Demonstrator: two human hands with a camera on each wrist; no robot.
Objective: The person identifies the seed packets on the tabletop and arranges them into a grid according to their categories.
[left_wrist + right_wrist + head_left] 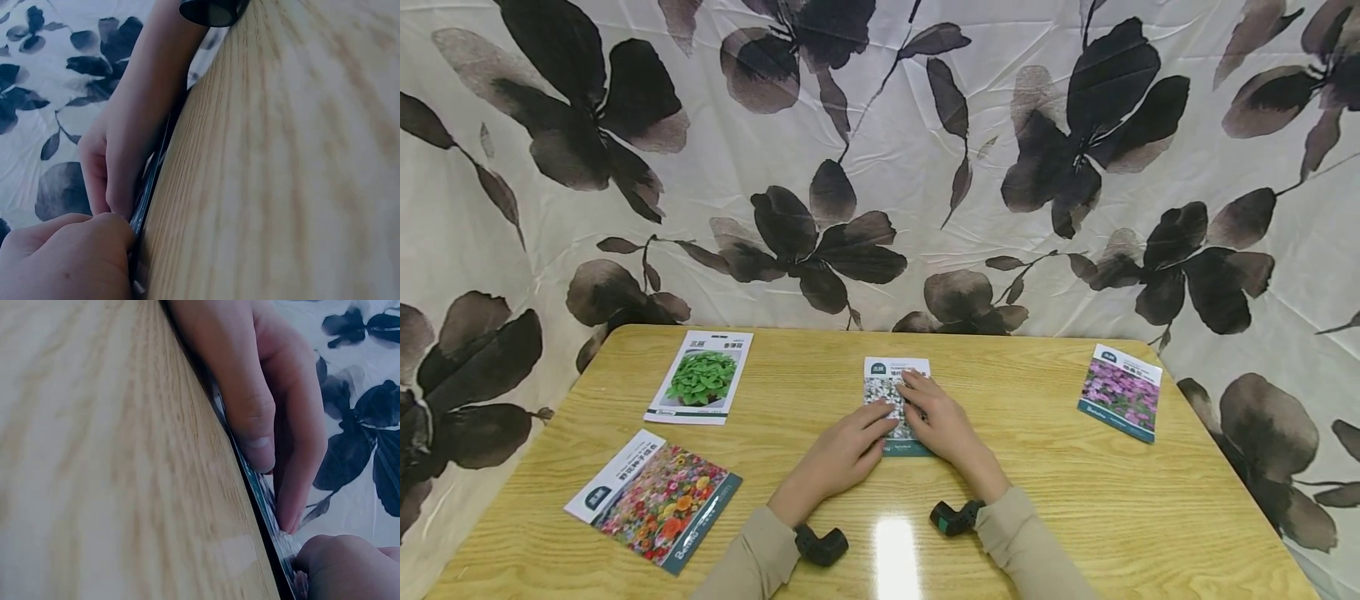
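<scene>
- Patterned cloth backdrop (917,192) behind a wood-grain table (805,367), which bears 4 printed packets, lying face up.
- Central item: white-flower packet (880,388), flat on the table between the outer packets and partly covered by both hands.
- Progress, as judged from the layout: 3 packets lie set down with no hand on them, namely the green-leaf packet (702,379) and mixed-flower packet (658,500) at left and the pink-flower packet (1122,393) at right. Handling of the central packet appears unfinished; neither hand is withdrawn.
- Pose: both forearms reach inward from the near edge. Left hand (846,450) lies over the packet's left side, right hand (942,421) over its right.
- Grip: fingers loosely extended, touching the packet's face; no pinch or lift is evident.
</scene>
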